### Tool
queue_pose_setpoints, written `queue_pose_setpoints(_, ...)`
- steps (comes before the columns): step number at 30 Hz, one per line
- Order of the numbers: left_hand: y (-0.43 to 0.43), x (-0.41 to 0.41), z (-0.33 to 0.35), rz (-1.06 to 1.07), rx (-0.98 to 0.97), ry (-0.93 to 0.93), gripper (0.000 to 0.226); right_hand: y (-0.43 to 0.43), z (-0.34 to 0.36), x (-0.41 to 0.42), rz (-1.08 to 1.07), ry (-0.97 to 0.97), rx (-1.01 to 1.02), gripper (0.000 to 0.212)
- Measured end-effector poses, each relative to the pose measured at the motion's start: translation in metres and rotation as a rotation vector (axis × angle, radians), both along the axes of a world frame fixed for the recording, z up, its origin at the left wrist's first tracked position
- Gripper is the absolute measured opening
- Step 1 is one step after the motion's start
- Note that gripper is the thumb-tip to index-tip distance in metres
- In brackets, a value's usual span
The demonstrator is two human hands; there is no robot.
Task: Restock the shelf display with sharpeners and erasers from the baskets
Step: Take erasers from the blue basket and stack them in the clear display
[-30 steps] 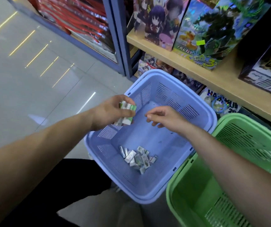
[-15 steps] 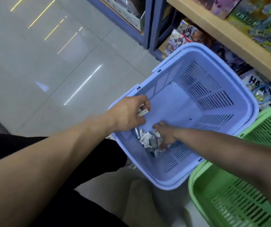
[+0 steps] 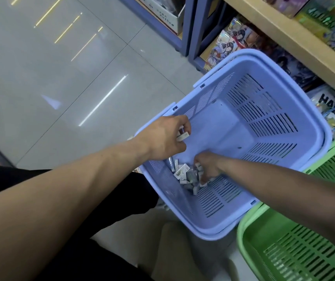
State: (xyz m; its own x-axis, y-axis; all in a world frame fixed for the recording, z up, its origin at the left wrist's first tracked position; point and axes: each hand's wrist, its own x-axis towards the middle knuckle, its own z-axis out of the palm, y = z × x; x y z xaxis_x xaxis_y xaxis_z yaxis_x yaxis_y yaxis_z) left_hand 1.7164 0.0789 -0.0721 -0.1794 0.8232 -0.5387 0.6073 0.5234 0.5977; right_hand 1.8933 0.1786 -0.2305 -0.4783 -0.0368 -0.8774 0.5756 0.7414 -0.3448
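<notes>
Open tiled floor (image 3: 61, 82) to the left, lots of room there; right side is tight: the wooden shelf (image 3: 296, 39) edge runs diagonally above, with boxed goods under it just behind the blue basket (image 3: 209, 234). The blue basket's right rim meets the green basket (image 3: 243, 230), which is cut off by the frame. The pile of eraser packets (image 3: 183, 173) sits in the near-left corner of the blue basket's floor, against the slotted wall, a jumble with long axes pointing every way. The left hand (image 3: 163, 138) hangs over the near-left rim, fingers curled round the held packets (image 3: 182, 137); one white packet pokes out, long axis roughly crosswise, its end toward the basket's middle. How many it holds is hidden by the fingers. The right hand (image 3: 208, 166) reaches down into the pile, fingertips buried, so can't tell whether it grips anything. Packet print too small to read. Black trousers (image 3: 31, 179) at lower left.
</notes>
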Motion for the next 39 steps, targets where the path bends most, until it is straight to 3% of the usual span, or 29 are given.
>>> queue_pose_setpoints(3,0.004,0.000,0.002,0.015,-0.024,-0.009,0.031,0.009,0.011,-0.005,-0.147,0.029,-0.023,0.045)
queue_pose_setpoints(7,0.013,0.001,0.010,0.113,-0.029,-0.083,0.027,0.028,0.052,-0.008,-0.505,0.209,-0.101,0.065)
queue_pose_setpoints(10,0.023,0.009,0.024,0.319,-0.013,-0.306,0.022,0.042,0.105,0.009,-0.881,0.365,-0.271,0.060)
queue_pose_setpoints(15,0.041,0.044,0.061,0.511,0.079,-0.623,0.014,0.051,0.198,0.054,-1.175,0.587,-0.376,0.058)
queue_pose_setpoints(22,0.056,0.097,0.129,0.486,0.128,-0.878,0.012,0.042,0.287,0.094,-1.275,0.826,-0.339,0.071)
queue_pose_setpoints(24,0.057,0.104,0.148,0.472,0.143,-0.933,0.017,0.039,0.310,0.105,-1.263,0.863,-0.296,0.085)
queue_pose_setpoints(27,0.056,0.115,0.171,0.456,0.167,-0.930,0.031,0.035,0.332,0.118,-1.316,0.912,-0.260,0.090)
queue_pose_setpoints(33,0.057,0.146,0.184,0.443,0.214,-0.893,0.021,0.032,0.350,0.146,-1.432,0.976,-0.273,0.061)
queue_pose_setpoints(39,0.062,0.151,0.174,0.397,0.168,-0.948,0.033,0.037,0.334,0.150,-1.479,0.953,-0.285,0.048)
